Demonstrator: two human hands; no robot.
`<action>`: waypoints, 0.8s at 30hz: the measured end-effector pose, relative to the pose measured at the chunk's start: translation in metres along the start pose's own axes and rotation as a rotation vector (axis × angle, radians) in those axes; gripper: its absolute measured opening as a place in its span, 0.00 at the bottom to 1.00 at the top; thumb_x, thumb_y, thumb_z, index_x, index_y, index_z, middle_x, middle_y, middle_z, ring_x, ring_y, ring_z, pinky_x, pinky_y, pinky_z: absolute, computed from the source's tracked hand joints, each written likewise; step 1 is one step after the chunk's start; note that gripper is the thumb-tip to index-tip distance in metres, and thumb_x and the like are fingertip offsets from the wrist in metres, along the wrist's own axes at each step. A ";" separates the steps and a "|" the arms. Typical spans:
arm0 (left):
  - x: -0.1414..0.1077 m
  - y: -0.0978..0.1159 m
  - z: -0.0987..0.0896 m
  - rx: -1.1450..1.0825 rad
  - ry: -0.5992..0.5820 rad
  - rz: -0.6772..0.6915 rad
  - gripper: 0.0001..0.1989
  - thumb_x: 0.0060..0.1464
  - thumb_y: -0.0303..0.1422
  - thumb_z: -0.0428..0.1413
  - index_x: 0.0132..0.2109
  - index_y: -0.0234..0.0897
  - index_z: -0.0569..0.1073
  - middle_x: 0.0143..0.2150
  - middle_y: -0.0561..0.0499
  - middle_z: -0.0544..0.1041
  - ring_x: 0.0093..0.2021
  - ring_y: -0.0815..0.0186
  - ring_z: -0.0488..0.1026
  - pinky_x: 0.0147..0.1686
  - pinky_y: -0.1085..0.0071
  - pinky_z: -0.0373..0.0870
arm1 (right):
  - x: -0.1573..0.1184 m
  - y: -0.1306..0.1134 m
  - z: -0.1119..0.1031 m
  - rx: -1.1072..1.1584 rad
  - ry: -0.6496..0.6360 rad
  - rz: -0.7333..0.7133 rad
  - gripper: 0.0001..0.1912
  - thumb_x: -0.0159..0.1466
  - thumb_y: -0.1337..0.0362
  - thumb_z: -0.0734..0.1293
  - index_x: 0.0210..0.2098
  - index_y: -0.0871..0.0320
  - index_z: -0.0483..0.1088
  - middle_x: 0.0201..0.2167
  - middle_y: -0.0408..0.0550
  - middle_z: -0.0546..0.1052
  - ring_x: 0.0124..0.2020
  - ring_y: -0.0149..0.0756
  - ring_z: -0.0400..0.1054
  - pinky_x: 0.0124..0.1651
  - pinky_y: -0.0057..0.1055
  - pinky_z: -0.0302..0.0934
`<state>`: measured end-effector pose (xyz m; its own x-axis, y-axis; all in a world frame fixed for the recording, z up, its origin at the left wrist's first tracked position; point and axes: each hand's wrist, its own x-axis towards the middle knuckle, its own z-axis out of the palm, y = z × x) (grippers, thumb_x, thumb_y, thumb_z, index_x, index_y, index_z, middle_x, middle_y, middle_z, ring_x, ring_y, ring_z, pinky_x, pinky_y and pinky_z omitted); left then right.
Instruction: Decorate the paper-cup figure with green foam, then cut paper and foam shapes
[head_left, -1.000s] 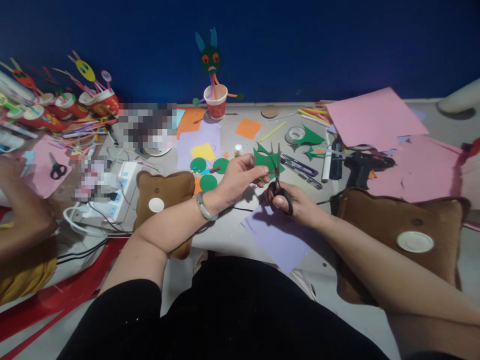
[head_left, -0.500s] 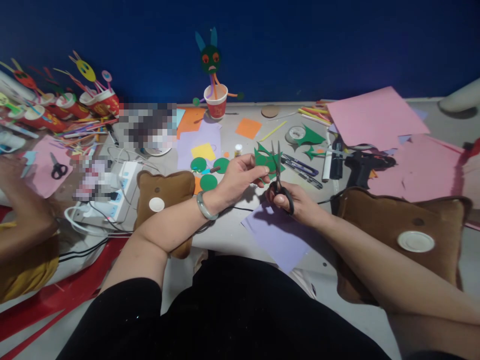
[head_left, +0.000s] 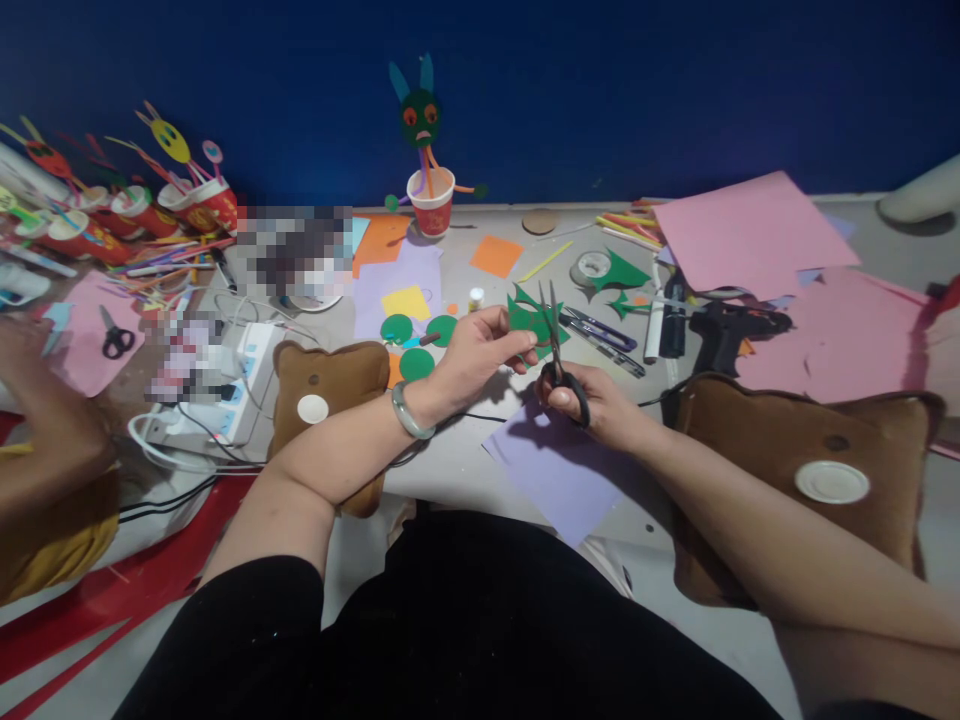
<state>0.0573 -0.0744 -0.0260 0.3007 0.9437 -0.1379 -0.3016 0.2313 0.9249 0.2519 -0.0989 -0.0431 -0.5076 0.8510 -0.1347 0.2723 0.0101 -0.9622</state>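
Observation:
Pinched between the thumb and fingers of my left hand (head_left: pixel 487 350) is a jagged piece of green paper (head_left: pixel 528 318). My right hand (head_left: pixel 592 400) grips black-handled scissors (head_left: pixel 556 352), their blades pointing up and a little apart at the right part of the green paper. Whether the blades touch the paper I cannot tell. Below both hands a sheet of purple paper (head_left: pixel 559 475) lies at the table's front edge. Left of my left hand are green paper circles (head_left: pixel 417 366) and a yellow paper piece (head_left: pixel 406 302).
A paper cup (head_left: pixel 431 205) with a green-faced figure stands at the back. To the right lie a utility knife (head_left: pixel 600 328), tape (head_left: pixel 594 267), a black glue gun (head_left: pixel 724 335) and pink paper (head_left: pixel 757 235). A power strip (head_left: pixel 251 385) and another person's arm (head_left: pixel 49 400) are at left.
The scissors in my right hand have shifted slightly, with the blades a little wider apart. My left hand keeps its hold on the green paper, almost still.

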 end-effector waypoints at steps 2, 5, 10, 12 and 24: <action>0.000 0.001 0.000 0.003 -0.011 0.016 0.24 0.47 0.44 0.73 0.28 0.38 0.66 0.23 0.57 0.75 0.24 0.74 0.72 0.28 0.74 0.71 | 0.000 0.000 -0.001 -0.001 -0.006 0.007 0.38 0.55 0.24 0.67 0.27 0.54 0.64 0.21 0.41 0.64 0.23 0.32 0.55 0.28 0.33 0.51; 0.000 0.002 0.000 0.001 -0.012 0.022 0.24 0.46 0.44 0.73 0.27 0.39 0.65 0.23 0.57 0.76 0.24 0.74 0.73 0.28 0.74 0.71 | -0.001 0.001 -0.002 0.008 -0.009 0.010 0.37 0.55 0.24 0.67 0.26 0.54 0.64 0.20 0.41 0.64 0.23 0.32 0.54 0.28 0.33 0.51; 0.001 -0.001 -0.002 -0.012 -0.001 0.022 0.25 0.46 0.44 0.73 0.27 0.39 0.65 0.23 0.57 0.75 0.26 0.73 0.75 0.27 0.74 0.71 | -0.001 0.001 -0.002 0.024 -0.012 0.015 0.38 0.55 0.24 0.68 0.26 0.55 0.64 0.20 0.41 0.64 0.22 0.31 0.54 0.27 0.32 0.51; 0.002 -0.002 -0.002 -0.018 -0.009 0.034 0.25 0.45 0.44 0.73 0.27 0.39 0.64 0.23 0.57 0.75 0.25 0.73 0.75 0.27 0.74 0.71 | -0.001 0.001 -0.003 0.029 -0.009 0.014 0.38 0.55 0.24 0.68 0.26 0.55 0.64 0.20 0.40 0.64 0.22 0.31 0.54 0.27 0.32 0.51; 0.002 -0.002 -0.003 0.020 -0.043 0.080 0.25 0.49 0.48 0.71 0.31 0.38 0.66 0.25 0.57 0.75 0.26 0.73 0.75 0.27 0.75 0.72 | -0.001 0.000 -0.003 -0.003 -0.018 0.004 0.38 0.56 0.23 0.66 0.26 0.54 0.62 0.20 0.40 0.61 0.23 0.30 0.52 0.28 0.32 0.50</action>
<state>0.0562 -0.0721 -0.0295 0.3146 0.9480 -0.0482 -0.3081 0.1500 0.9395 0.2550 -0.0978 -0.0426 -0.5214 0.8413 -0.1426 0.2769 0.0088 -0.9609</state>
